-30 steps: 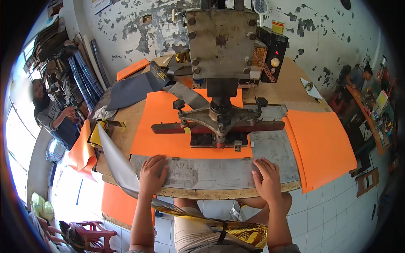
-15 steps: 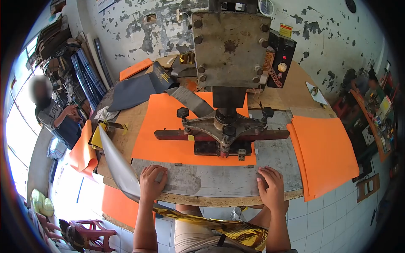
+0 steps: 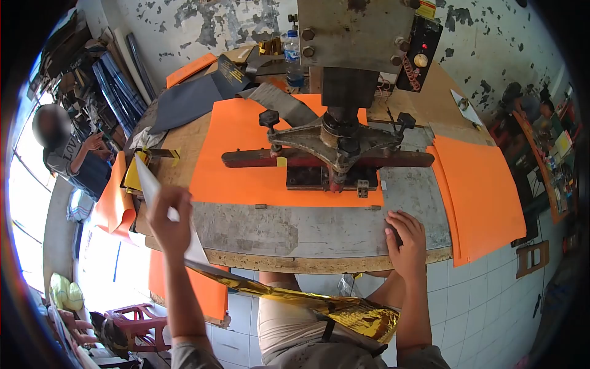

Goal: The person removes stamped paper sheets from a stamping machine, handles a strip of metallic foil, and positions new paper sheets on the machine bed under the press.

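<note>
My left hand (image 3: 169, 221) is raised at the table's left front, fingers curled in a pinch at the foil strip (image 3: 198, 251); the exact contact is partly hidden. The foil's silver side faces up there, and its gold side hangs across my lap. My right hand (image 3: 405, 243) rests on the grey metal plate (image 3: 326, 227) near its front edge, fingers loosely bent and holding nothing. Beyond both hands, an orange sheet (image 3: 239, 178) lies on the plate under the head of a heavy press (image 3: 335, 144). The press's dark block (image 3: 326, 178) is over the sheet.
A stack of orange sheets (image 3: 482, 197) lies at the right. Dark sheets (image 3: 190, 101), a water bottle (image 3: 293, 58) and a yellow foil roll (image 3: 134, 172) are on the table. Another person (image 3: 74, 154) stands at the left. A pink stool (image 3: 138, 326) is on the floor.
My left hand has risen from the plate and moved left to the foil, which now looks straighter. My right hand stays on the plate. The camera view has tilted down.
</note>
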The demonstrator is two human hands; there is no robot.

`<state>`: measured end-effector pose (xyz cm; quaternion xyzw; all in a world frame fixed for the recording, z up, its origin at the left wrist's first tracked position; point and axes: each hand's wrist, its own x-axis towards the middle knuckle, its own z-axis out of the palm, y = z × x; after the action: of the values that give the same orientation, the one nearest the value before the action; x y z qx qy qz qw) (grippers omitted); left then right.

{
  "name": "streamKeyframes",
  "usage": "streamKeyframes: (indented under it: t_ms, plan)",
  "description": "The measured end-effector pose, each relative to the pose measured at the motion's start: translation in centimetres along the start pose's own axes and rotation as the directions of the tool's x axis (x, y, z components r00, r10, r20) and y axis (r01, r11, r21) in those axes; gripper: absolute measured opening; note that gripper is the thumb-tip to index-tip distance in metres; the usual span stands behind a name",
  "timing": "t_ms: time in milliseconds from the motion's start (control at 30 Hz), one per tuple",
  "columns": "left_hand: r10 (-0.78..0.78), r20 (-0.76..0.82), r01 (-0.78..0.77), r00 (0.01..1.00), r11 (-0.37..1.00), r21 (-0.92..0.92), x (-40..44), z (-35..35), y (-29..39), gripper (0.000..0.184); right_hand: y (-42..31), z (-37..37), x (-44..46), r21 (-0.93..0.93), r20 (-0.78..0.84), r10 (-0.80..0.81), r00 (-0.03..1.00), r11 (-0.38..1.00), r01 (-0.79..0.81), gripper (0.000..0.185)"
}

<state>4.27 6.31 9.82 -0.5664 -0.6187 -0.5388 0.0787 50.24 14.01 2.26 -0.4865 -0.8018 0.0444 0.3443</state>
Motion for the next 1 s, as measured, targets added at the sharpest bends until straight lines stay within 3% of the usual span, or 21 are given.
streamKeyframes:
  t_ms: [33,100,167,233,300,367,433,533,633,667,767,867,1000]
  plan:
    - [0.005,0.014,-0.005,1.0,1.0,-0.002,2.6,-0.7,0.6,0.003,-0.1,0.0,-0.1,0.002,-0.012,0.002,1.0,1.0,-0.002,0.018]
    - [-0.092,0.162,0.092,0.982,0.996,0.003,8.3,-0.9,2.0,0.012,-0.1,0.0,0.1,0.015,-0.036,0.005,0.999,1.0,-0.005,0.015]
    - [-0.077,0.309,0.096,0.948,0.994,-0.047,14.5,1.0,1.7,0.02,0.0,-0.1,0.1,0.039,-0.056,0.012,0.998,0.999,-0.01,0.012]
    - [0.117,0.42,-0.196,0.9,0.969,0.149,19.9,4.6,1.1,0.024,-0.1,-0.2,0.4,0.044,-0.06,0.008,0.998,0.999,-0.005,0.012]
    - [0.082,0.645,-0.173,0.76,0.982,0.079,24.6,9.7,-2.1,0.028,0.1,-0.1,0.6,0.047,-0.066,0.008,0.998,0.999,-0.005,0.011]
    - [0.026,0.768,-0.064,0.64,0.998,0.02,28.1,16.2,-5.5,0.029,0.5,0.1,0.5,0.056,-0.072,0.021,0.997,0.998,-0.017,0.011]
    - [0.137,0.84,-0.27,0.525,0.963,0.012,30.5,21.8,-7.6,0.027,0.5,-0.1,0.6,0.06,-0.064,0.021,0.998,0.998,-0.017,0.011]
    - [0.191,0.919,-0.354,0.345,0.933,-0.061,33.3,29.8,-11.4,0.029,0.1,-0.3,1.2,0.06,-0.047,0.035,0.998,0.998,-0.032,0.01]
    - [0.114,0.986,-0.381,0.12,0.923,-0.06,35.0,36.0,-12.7,0.033,0.4,-0.3,1.5,0.042,-0.014,0.041,0.999,0.998,-0.041,0.011]
    - [0.152,0.984,-0.455,0.09,0.885,-0.096,35.1,37.9,-13.5,0.037,0.3,-0.4,1.7,0.041,-0.01,0.037,0.999,0.998,-0.037,0.012]
    - [0.069,0.996,-0.496,0.047,0.867,-0.037,34.1,37.5,-10.5,0.041,0.2,-0.4,2.1,0.047,-0.007,0.048,0.999,0.998,-0.048,0.011]
    - [0.008,0.996,-0.599,-0.091,0.798,-0.062,33.8,42.0,-12.4,0.042,0.3,-0.3,2.1,0.056,0.001,0.063,0.998,0.996,-0.063,0.011]
    - [-0.019,0.995,-0.701,-0.1,0.711,-0.057,32.7,43.0,-11.8,0.041,0.5,-0.3,2.2,0.06,0.007,0.071,0.997,0.996,-0.071,0.009]
